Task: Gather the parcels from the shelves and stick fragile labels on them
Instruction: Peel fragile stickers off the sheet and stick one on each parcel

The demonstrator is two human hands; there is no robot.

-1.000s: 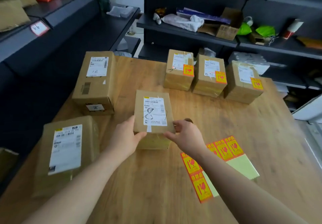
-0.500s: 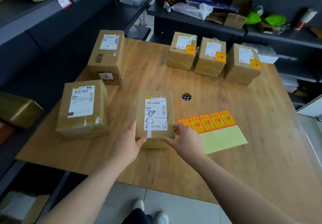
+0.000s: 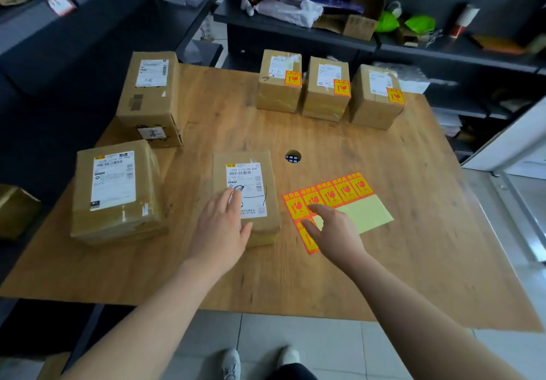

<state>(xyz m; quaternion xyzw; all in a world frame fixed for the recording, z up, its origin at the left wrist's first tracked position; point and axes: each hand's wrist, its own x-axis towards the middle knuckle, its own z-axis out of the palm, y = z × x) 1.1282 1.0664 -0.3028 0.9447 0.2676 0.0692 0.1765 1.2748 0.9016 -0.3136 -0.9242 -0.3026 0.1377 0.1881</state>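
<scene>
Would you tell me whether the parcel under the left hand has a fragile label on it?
Not yet: the parcel under the left hand shows only a white shipping label, no orange sticker.

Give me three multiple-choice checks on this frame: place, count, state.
1. Where is the sticker sheet relative to the centre parcel? A) left of it B) right of it C) on it
2. How many parcels on the table carry an orange label? A) one B) three C) six
3. The left hand is: A) flat on the centre parcel B) pinching a sticker C) off the table
1 B: it lies right of the parcel. 2 B: only the back row of parcels is labelled. 3 A: straight fingers rest on its top.
</scene>
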